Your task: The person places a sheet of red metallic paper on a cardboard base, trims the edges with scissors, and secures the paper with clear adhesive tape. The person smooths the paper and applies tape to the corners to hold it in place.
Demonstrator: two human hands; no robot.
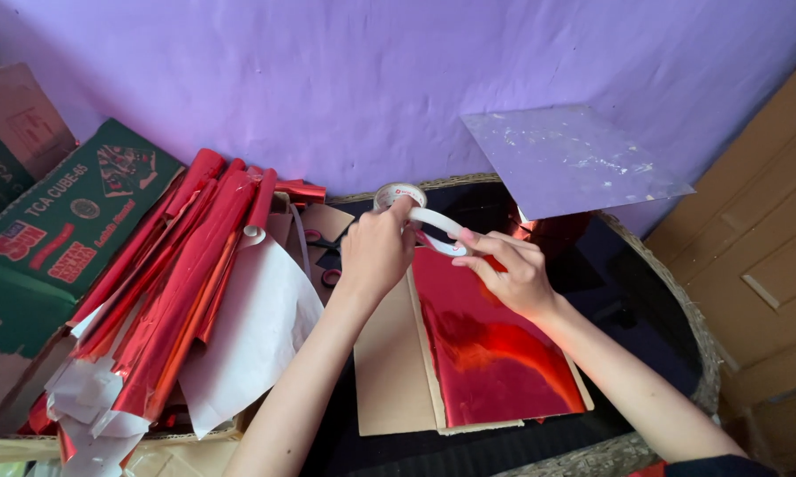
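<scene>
My left hand [376, 252] grips a roll of white tape [396, 194] held up above the work. My right hand [508, 269] pinches the free end of a white tape strip [437, 221] stretched out from the roll. Below both hands lies a flat cardboard piece [389, 371] with a shiny red foil sheet [490, 344] over its right half. The strip hangs just above the top edge of the foil.
A heap of rolled red foil and white paper [177, 291] lies at the left, beside green cardboard boxes [53, 238]. Red-handled scissors [323, 256] rest behind my left hand. A square mirror-like sheet [570, 159] leans on the purple wall. A woven-edged dark table [671, 291] carries everything.
</scene>
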